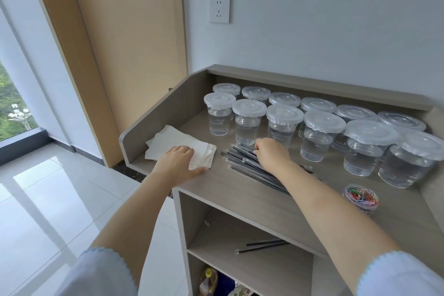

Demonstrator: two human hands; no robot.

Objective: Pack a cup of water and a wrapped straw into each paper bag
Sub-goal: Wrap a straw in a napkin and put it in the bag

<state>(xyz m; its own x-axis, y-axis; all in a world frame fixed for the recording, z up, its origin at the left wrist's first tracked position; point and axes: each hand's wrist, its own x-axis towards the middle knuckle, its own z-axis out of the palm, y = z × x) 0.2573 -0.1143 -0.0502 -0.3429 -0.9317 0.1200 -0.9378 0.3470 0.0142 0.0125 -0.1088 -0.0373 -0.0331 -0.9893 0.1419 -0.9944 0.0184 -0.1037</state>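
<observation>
Head camera looks down over my two forearms at a grey-wood counter [240, 190] set against a white wall. My left hand [179, 161] lies flat on the stack of white paper bags [173, 144] at the counter's left end, fingers straight and pressing the top bag, thumb stretched out along the counter's front edge; it holds nothing. My right hand [270, 154] reaches over the pile of wrapped straws [249, 163], dark straws in clear sleeves lying side by side in the middle of the counter. Its fingers are curled down onto the far end of the pile, but they point away from the camera, so I cannot tell whether they pinch a straw or only touch the pile. Behind and to the right of the straws stand the cups of water [319, 137], clear plastic with frosted lids, in two rows running from the back left corner toward the right side; all stand upright and none is in a bag. Near the front right, a small clear tub of coloured paper clips [361, 197] sits on the counter. On the open shelf [264, 262] below the counter lie two more straws [262, 246], and a single paper clip [207, 223] rests against the shelf's left inner wall.
</observation>
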